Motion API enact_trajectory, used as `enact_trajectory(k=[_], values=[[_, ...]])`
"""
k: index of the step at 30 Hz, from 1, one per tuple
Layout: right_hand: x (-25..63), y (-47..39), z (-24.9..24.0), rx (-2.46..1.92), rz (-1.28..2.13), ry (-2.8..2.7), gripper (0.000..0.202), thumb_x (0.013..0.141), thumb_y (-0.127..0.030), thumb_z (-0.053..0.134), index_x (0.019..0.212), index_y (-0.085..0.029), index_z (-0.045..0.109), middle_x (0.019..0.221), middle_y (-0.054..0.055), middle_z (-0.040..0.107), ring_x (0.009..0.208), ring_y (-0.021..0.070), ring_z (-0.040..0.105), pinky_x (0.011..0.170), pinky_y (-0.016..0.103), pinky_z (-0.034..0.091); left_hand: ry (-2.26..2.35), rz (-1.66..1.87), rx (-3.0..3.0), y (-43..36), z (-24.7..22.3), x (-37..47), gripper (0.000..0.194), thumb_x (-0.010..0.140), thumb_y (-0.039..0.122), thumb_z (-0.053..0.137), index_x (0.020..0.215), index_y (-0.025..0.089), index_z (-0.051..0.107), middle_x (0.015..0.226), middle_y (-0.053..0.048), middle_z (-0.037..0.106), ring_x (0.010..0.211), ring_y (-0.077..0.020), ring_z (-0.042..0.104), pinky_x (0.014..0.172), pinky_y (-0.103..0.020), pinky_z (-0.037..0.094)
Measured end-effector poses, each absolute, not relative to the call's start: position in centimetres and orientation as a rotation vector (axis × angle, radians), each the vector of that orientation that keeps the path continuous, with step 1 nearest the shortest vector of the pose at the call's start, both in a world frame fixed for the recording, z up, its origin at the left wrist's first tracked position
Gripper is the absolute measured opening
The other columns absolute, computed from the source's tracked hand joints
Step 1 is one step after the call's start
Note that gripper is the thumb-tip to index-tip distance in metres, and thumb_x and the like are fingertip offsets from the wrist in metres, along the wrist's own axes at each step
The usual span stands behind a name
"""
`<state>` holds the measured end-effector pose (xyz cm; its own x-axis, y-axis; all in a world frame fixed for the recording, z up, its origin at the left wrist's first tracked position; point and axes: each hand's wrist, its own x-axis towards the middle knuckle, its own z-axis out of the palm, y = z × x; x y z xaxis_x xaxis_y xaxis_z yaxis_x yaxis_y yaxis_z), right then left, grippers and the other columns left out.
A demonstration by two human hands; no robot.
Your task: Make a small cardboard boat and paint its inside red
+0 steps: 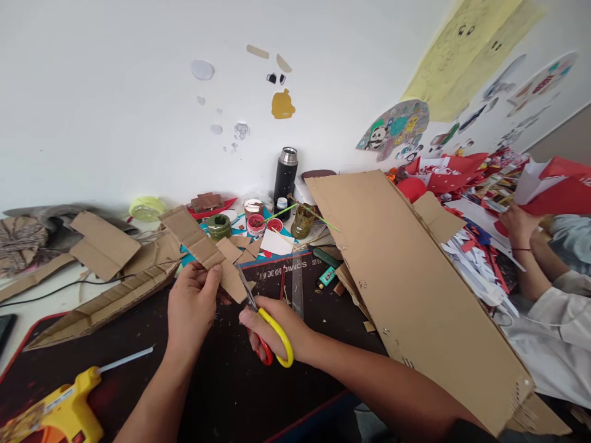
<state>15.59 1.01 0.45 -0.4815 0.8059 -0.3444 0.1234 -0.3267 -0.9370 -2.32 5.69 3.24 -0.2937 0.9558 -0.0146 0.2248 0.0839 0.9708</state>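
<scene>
My left hand (196,298) pinches a long strip of cardboard (191,237) between thumb and fingers, holding it above the dark mat (217,381). In my right hand (281,326) is a pair of scissors (282,344) with one yellow and one red handle loop. The scissor blades point up and left and lie at the right end of the strip. Whether the blades are closed on the cardboard I cannot tell. Small cardboard scraps (241,241) lie just behind the strip's end.
A yellow glue gun (69,409) lies front left. Behind it rests a folded cardboard piece (111,307). Paint jars (255,224) and a black thermos (285,175) stand near the wall. A large cardboard sheet (415,295) slants across the right, beside another person's hand (519,224) holding red paper.
</scene>
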Motion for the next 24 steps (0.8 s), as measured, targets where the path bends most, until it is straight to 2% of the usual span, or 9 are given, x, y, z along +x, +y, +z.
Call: enact_trajectory(k=[7, 15, 24], values=[[15.7, 1.1, 0.8, -1.2, 1.828, -1.397, 0.06, 0.097, -0.083, 0.059, 0.095, -0.023, 0.054, 0.055, -0.008, 0.058, 0.04, 0.0105, 0.055, 0.04, 0.018, 0.041, 1.594, 1.197, 1.187, 5.6, 3.8, -1.7, 0.045, 0.083, 0.061, 0.066, 0.103, 0.021, 0.065, 0.054, 0.002, 0.063, 0.043, -0.0241, 0.063, 0.048, -0.032, 0.048], [15.7, 1.1, 0.0, -1.198, 1.795, -1.399, 0.058, 0.102, -0.079, 0.056, 0.098, -0.022, 0.058, 0.053, -0.008, 0.058, 0.038, 0.0117, 0.056, 0.039, 0.019, 0.04, 1.556, 1.187, 1.209, 5.5, 2.6, -2.0, 0.046, 0.087, 0.062, 0.067, 0.107, 0.021, 0.064, 0.066, -0.001, 0.072, 0.047, -0.0222, 0.065, 0.05, -0.032, 0.051], [15.7, 1.0, -0.3, -1.188, 1.768, -1.409, 0.053, 0.106, -0.074, 0.055, 0.095, -0.023, 0.057, 0.048, -0.009, 0.055, 0.035, 0.0113, 0.053, 0.037, 0.018, 0.037, 1.546, 1.198, 1.185, 5.5, 2.4, -1.7, 0.043, 0.089, 0.059, 0.067, 0.108, 0.021, 0.064, 0.066, -0.001, 0.072, 0.049, -0.0219, 0.066, 0.049, -0.03, 0.049]])
